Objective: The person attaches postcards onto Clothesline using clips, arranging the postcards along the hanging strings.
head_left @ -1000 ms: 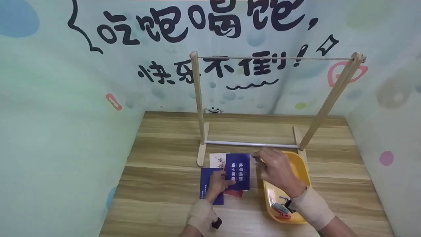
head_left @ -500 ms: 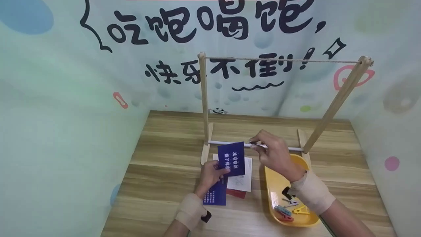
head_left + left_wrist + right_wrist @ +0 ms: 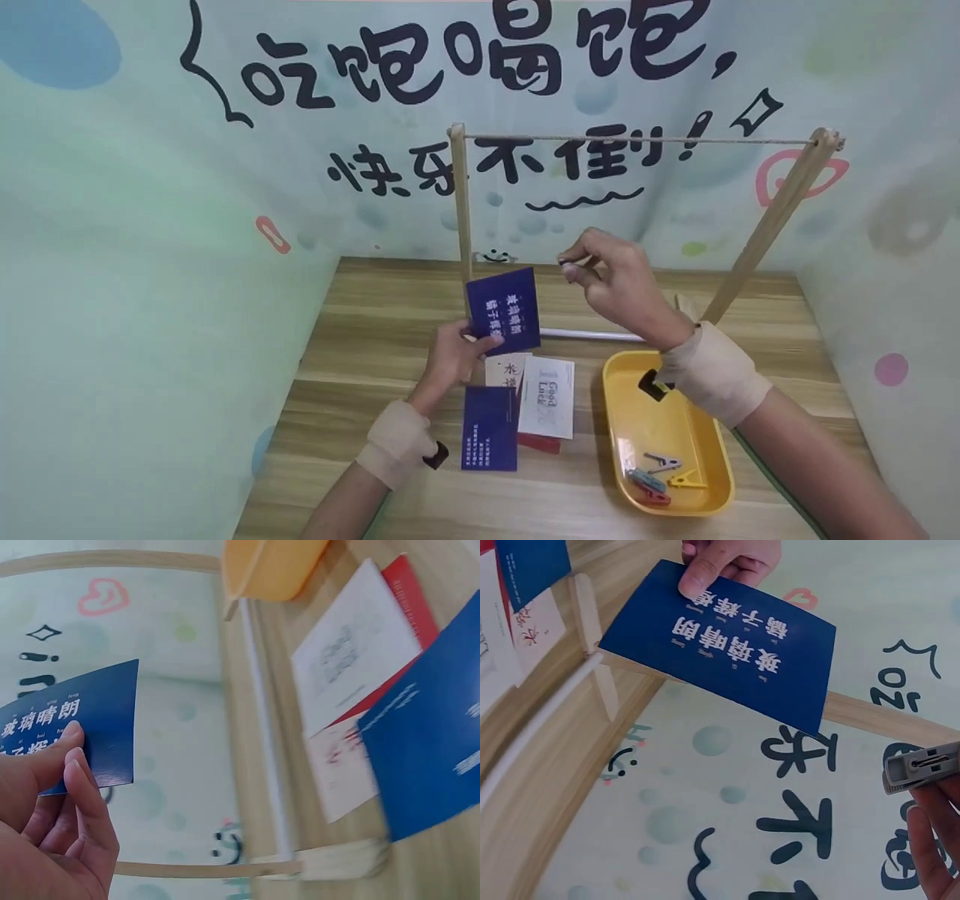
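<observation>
My left hand (image 3: 450, 356) pinches a dark blue card (image 3: 504, 311) with white Chinese print near its lower edge, thumb on the printed face. In the left wrist view the card (image 3: 109, 727) stands out beyond the fingers. My right hand (image 3: 630, 285) is raised to the right of the card, apart from it. Between its thumb and fingers it holds a grey clothespin (image 3: 919, 766), seen best in the right wrist view. Above both hands a thin cord (image 3: 637, 139) runs between the two posts of a wooden frame (image 3: 772, 217).
A yellow tray (image 3: 634, 424) with several clothespins (image 3: 664, 462) stands at the right. Left of it lie another blue card (image 3: 489, 429), a white "Good Luck" card (image 3: 547, 397), a pale card and a red one (image 3: 541, 444). A white rod (image 3: 592, 334) joins the frame's feet.
The left hand has lifted the blue card off the pile, up and leftward, uncovering the white card. The right hand has risen from beside the tray with the clothespin.
</observation>
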Demonstrator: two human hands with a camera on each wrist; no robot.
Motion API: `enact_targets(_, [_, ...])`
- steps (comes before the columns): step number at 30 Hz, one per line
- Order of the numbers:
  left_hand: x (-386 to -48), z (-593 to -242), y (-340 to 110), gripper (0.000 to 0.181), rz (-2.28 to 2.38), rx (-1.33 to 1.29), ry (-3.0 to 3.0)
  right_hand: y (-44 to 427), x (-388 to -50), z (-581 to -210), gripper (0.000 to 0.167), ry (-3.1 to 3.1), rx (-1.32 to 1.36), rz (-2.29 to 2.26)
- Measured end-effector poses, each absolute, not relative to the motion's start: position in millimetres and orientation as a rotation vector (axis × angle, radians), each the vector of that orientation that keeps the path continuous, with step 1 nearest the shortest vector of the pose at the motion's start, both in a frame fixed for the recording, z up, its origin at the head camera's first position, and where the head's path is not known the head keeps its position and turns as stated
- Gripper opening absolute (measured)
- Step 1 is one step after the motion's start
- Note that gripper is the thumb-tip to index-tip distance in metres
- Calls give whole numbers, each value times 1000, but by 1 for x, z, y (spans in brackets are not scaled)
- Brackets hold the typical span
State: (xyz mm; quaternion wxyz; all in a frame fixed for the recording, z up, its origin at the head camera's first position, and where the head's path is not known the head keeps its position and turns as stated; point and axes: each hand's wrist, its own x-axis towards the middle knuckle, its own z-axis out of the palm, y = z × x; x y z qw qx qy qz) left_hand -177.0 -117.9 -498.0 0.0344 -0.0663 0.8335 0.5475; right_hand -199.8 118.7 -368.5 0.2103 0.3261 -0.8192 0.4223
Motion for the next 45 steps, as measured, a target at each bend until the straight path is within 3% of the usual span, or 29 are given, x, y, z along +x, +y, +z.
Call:
enact_targets(22, [-223, -402, -128, 31, 1767, -138, 2559, 79, -240, -283, 4, -2288, 696, 1375])
enact_targets(37, [-246, -360, -133, 33, 1696, -183, 2635, 63, -264, -249, 6, -2265, 548, 1659])
enact_targets(45, [-253, -358, -136, 32, 1777, -185, 2578, 52, -278, -244, 6, -2274, 513, 1600])
